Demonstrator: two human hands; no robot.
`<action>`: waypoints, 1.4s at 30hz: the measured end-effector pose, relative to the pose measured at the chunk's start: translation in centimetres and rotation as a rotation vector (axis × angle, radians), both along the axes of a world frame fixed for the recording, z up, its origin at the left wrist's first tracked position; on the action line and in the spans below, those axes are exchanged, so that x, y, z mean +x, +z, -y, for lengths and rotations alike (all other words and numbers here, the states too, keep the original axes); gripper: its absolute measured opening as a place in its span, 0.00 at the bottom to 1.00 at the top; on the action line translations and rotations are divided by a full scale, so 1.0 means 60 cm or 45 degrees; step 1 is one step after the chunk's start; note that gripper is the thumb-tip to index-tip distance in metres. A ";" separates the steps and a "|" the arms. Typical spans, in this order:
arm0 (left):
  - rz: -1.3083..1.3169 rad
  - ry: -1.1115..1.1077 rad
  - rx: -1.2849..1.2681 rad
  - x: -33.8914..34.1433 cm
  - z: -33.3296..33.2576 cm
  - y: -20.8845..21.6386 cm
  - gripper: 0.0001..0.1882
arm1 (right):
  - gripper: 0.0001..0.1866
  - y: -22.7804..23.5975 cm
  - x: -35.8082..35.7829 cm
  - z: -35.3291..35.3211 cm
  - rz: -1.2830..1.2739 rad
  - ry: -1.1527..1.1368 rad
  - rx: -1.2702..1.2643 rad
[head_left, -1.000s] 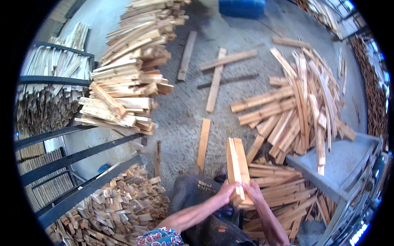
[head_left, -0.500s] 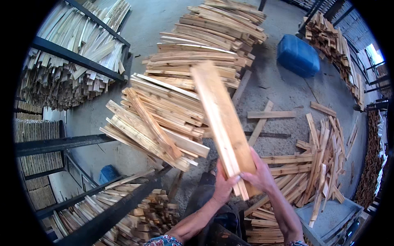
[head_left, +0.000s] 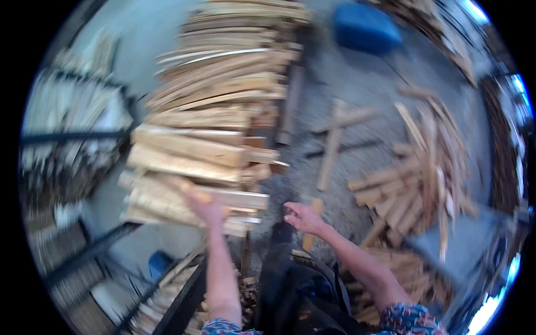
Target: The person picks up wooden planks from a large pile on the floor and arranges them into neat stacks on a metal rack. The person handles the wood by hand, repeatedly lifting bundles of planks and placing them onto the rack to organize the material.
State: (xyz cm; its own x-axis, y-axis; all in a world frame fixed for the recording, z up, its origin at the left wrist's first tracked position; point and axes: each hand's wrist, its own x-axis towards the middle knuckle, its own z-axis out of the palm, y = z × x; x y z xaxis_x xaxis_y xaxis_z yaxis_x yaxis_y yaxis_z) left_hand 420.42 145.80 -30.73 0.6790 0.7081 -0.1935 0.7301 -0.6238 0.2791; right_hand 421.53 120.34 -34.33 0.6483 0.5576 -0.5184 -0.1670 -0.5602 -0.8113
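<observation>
My left hand [head_left: 205, 205] reaches over the near end of a long row of wooden slats [head_left: 190, 153]. It appears closed around a reddish-brown slat [head_left: 172, 181] lying slantwise on top, though motion blurs its fingers. My right hand [head_left: 304, 218] hangs to the right of the row, nothing in it, its fingers loosely bent and apart. Behind that hand, a short length of pale wood [head_left: 316, 207] shows on the floor side.
A loose heap of slats [head_left: 430, 145] lies at the right, beside a grey tray-like box [head_left: 463, 237]. Two crossed slats [head_left: 333, 142] rest on the concrete floor. A blue plastic container [head_left: 365, 28] stands farther off. Dark metal racks [head_left: 78, 135] with stacked wood line the left.
Both hands have let go of the boards they held upright. My left hand has moved left onto the slat row; my right hand has drawn left, empty. The view has shifted.
</observation>
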 end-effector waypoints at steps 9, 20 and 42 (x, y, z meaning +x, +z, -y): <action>-0.001 -0.620 -0.532 -0.017 -0.225 -0.206 0.29 | 0.20 -0.031 -0.359 0.458 -0.212 -0.979 -0.544; -0.534 -0.977 -1.325 -0.001 0.709 -0.057 0.26 | 0.37 -0.069 -0.767 0.659 -0.732 -2.291 -0.416; -1.786 -0.646 -1.563 -0.571 1.218 -0.415 0.25 | 0.40 -0.246 -0.847 0.782 0.055 -2.591 -0.898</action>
